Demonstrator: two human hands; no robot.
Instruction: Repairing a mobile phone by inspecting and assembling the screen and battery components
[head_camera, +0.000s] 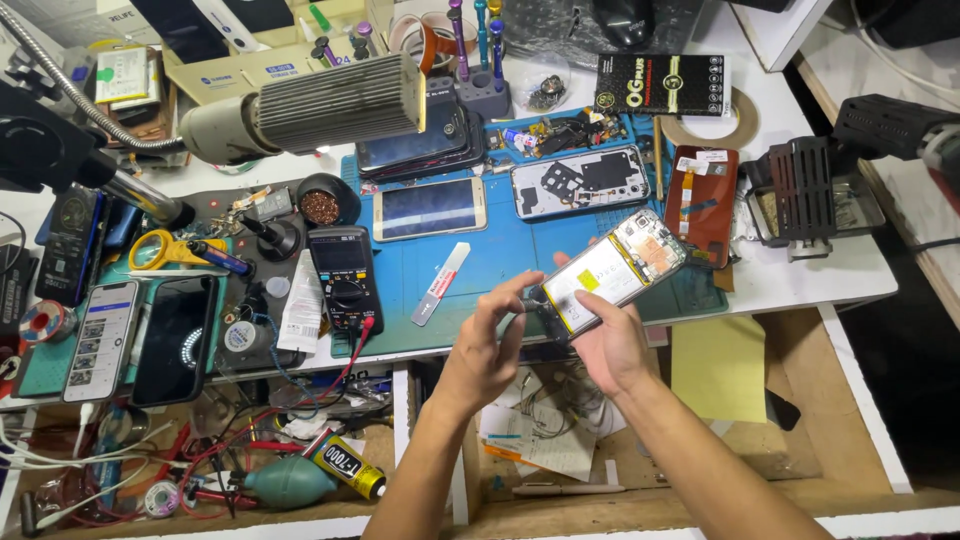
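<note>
I hold the opened phone (612, 275) above the table (800, 280) edge: right hand (612, 345) cradles it underneath, left hand (487, 340) fingertips pinch its lower end. Light, rigid, fragile; I judge the frame edges the safest grip.

Black multimeter (345, 275) on blue mat (520, 250); gold phone (430, 208) beside it; yellow scissors (165, 250) left; glue tube (345, 465) in drawer.

We see a blue mat (520, 255) w/ a black meter (345, 275). Yellow scissors (160, 248); phone (612, 272) has white battery, yellow sticker.
</note>
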